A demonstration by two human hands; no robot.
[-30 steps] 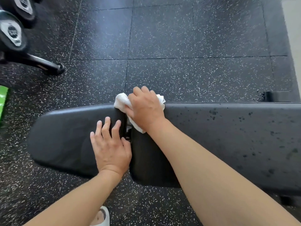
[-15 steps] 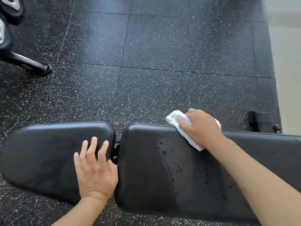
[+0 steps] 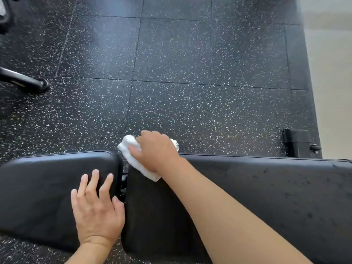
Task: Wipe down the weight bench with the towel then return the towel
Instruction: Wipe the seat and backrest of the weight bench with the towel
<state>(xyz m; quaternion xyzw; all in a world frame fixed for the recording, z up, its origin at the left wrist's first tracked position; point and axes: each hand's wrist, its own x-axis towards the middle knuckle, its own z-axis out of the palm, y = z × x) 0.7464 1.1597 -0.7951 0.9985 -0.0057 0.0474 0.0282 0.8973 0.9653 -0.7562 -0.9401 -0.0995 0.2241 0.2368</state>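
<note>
A crumpled white cloth towel (image 3: 133, 159) lies under the right hand (image 3: 157, 151), whose fingers curl over it and press it onto the far corner of the long black padded backrest of the weight bench (image 3: 266, 197), right at the gap between the two pads. Dark droplet specks dot the backrest to the right of that hand. Across the gap, the left hand (image 3: 97, 210) rests flat with straight, slightly spread fingers on the shorter black padded seat (image 3: 38, 187), its thumb at the seat's edge. Beyond both hands stretches black speckled rubber floor (image 3: 190, 73). A black metal foot (image 3: 22, 79) lies far left of the hands; a black bracket (image 3: 297, 141) sits to the far right.
</note>
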